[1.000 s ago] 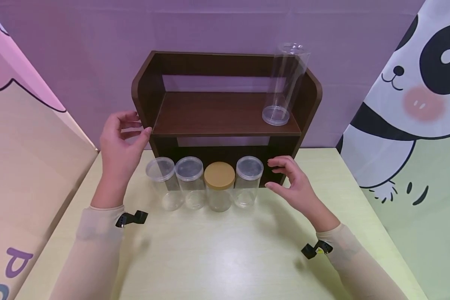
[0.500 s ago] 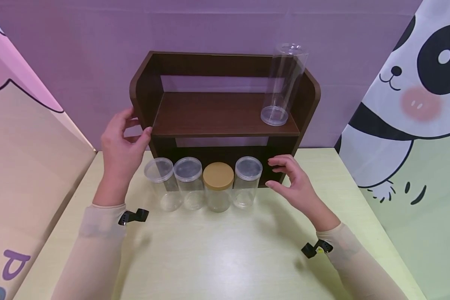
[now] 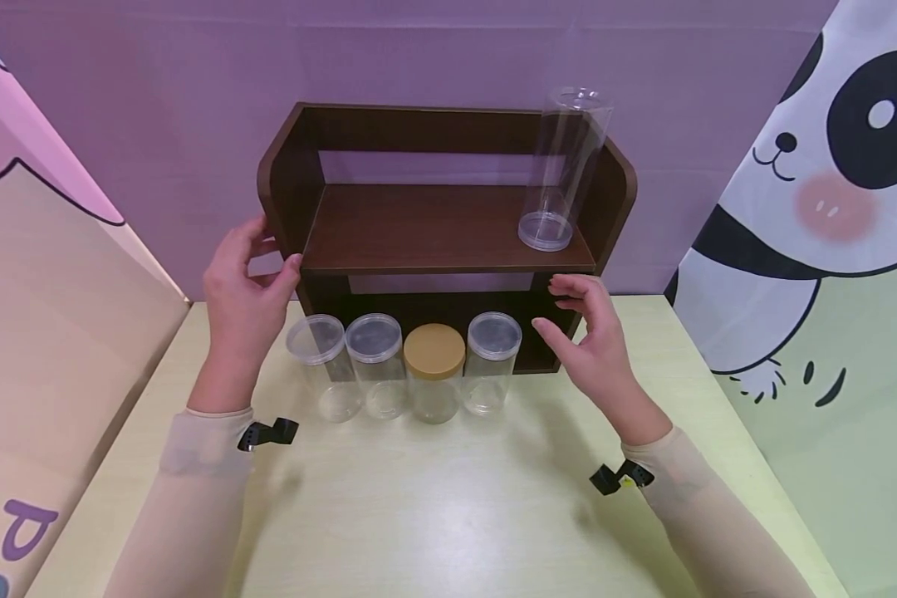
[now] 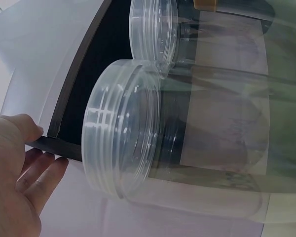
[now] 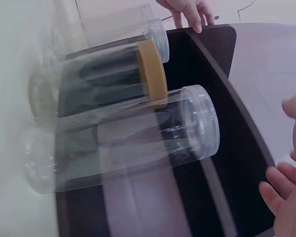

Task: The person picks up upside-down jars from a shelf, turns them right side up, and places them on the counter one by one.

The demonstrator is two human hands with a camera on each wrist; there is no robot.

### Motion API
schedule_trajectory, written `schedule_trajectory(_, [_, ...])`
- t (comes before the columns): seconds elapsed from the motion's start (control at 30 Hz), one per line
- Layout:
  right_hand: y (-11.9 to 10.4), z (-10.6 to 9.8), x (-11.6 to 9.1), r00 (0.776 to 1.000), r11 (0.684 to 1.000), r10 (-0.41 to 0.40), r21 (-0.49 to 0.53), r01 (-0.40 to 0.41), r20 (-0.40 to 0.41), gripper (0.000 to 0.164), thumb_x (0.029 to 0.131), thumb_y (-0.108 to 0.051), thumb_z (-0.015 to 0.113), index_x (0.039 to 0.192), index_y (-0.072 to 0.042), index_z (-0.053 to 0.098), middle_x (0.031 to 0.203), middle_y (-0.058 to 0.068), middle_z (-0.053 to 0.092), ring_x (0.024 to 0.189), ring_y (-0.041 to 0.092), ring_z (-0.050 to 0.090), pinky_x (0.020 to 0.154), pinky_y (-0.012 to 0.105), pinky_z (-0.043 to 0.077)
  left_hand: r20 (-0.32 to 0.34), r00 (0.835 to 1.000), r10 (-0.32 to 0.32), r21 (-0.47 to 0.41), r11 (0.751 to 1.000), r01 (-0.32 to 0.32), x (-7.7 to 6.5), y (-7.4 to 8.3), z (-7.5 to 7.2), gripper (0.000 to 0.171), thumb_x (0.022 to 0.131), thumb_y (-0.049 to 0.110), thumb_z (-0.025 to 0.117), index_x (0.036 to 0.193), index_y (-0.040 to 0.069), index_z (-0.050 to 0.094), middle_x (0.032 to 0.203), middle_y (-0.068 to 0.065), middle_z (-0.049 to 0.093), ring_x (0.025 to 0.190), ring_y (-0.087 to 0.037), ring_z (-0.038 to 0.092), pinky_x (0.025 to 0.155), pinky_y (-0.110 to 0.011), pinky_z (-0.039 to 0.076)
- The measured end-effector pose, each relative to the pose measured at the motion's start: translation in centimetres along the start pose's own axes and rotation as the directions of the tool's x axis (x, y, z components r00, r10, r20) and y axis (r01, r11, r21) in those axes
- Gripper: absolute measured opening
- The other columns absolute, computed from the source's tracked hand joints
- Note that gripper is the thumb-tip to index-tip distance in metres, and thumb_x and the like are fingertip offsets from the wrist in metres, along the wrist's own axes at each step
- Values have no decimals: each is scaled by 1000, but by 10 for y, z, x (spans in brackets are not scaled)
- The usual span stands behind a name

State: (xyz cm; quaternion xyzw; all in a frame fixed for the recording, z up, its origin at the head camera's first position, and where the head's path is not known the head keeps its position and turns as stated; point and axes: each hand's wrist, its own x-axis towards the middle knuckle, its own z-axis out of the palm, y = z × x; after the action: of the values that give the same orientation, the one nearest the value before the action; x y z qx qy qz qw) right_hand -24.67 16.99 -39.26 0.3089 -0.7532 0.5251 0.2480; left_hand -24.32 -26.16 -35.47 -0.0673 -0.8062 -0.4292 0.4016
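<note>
A dark brown two-tier shelf [image 3: 433, 228] stands against the purple backdrop. My left hand [image 3: 241, 303] grips its left side panel, thumb on the front edge and fingers behind, as the left wrist view also shows at the panel corner [image 4: 54, 144]. My right hand [image 3: 594, 345] is beside the shelf's lower right side, fingers apart and lightly bent, holding nothing. Several clear jars line up before the lower tier: two with clear lids at left [image 3: 316, 340] [image 3: 374, 339], one with a tan lid [image 3: 434, 352], and a clear-lidded jar [image 3: 494, 336] nearest my right hand.
A tall clear cylinder [image 3: 546, 231] stands on the right end of the upper tier. The pale table [image 3: 433, 515] stretches in front of the jars. Printed cloth panels, one with a panda [image 3: 860, 191], border both sides.
My left fingers have closed onto the shelf's left panel. My right hand has risen toward the shelf's right side, away from the jars. Jars and cylinder stay put.
</note>
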Motion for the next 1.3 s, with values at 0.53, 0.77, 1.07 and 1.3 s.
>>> schedule_trajectory(0.53, [-24,13,67,974,961,1,-271,-64,-227,99,96,-21,88,171,-4,26,169,17,35,159,25,34,130,44,38,-11,1000,3,-23,1000,-3,1,3,1,49,99,7,82,146,9,70,134,-8,73,112,-4,70,80,-6,55])
schedule_trajectory(0.77, [-24,21,91,965,936,129,-294,-195,-230,114,98,-32,85,177,-16,4,178,6,22,161,11,26,129,32,35,-9,1000,-2,-8,1000,2,1,3,1,50,99,7,82,147,10,69,135,-7,72,114,-17,72,81,-5,54])
schedule_trajectory(1.07, [-20,31,106,946,911,207,-304,-280,-251,124,98,-30,86,177,-22,-9,183,1,8,166,11,20,131,32,29,2,1000,-10,-6,1000,10,-1,6,0,51,100,7,81,149,10,67,135,-8,71,116,-19,71,82,-5,54])
schedule_trajectory(1.3, [-17,32,110,924,886,271,-305,-349,-269,126,98,-19,87,176,-26,-11,180,7,18,161,19,34,126,36,41,-4,1000,-11,-6,1000,11,-2,4,1,50,101,6,80,149,10,67,135,-9,71,117,-22,71,83,-5,54])
